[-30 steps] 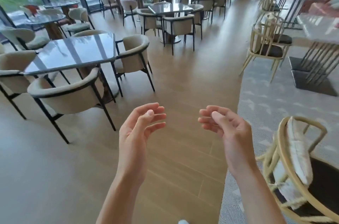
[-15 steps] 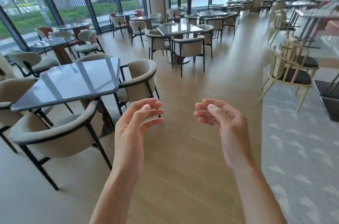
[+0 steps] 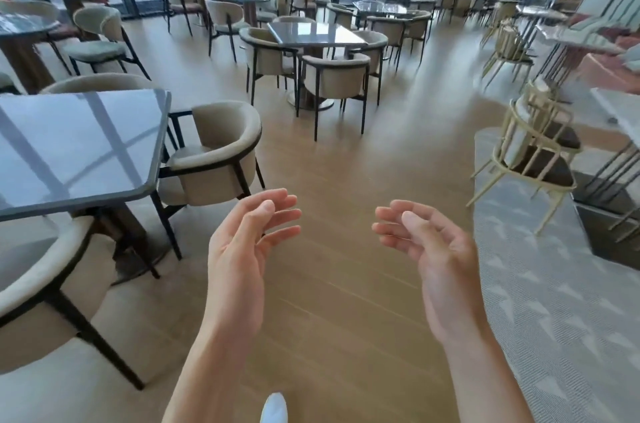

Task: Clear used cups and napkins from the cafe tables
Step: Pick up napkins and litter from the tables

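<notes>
Two bare hands are held out over a wooden floor (image 3: pixel 346 152) in the lower middle of the frame. The left hand (image 3: pixel 242 249) is seen with its palm turned inward, the fingers loosely curled and spread, and nothing is held in it. The right hand (image 3: pixel 440 249) is held in the same way, palm inward and fingers loose, and nothing is gripped by it either. The two hands are kept apart, with bare floor between them.

At the left of the frame a dark glossy table (image 3: pixel 76 145) is seen, with window reflections on its top. A beige chair (image 3: pixel 214 152) is placed just beside its right edge, and another beige chair (image 3: pixel 38 284) is set at its near edge in the lower left. A second table (image 3: pixel 311 33) ringed by chairs is seen in the upper middle. At the right, a pale spindle-backed chair (image 3: pixel 533 159) stands on a grey patterned carpet (image 3: pixel 554 301). No cups or napkins can be made out on the tabletops in view.
</notes>
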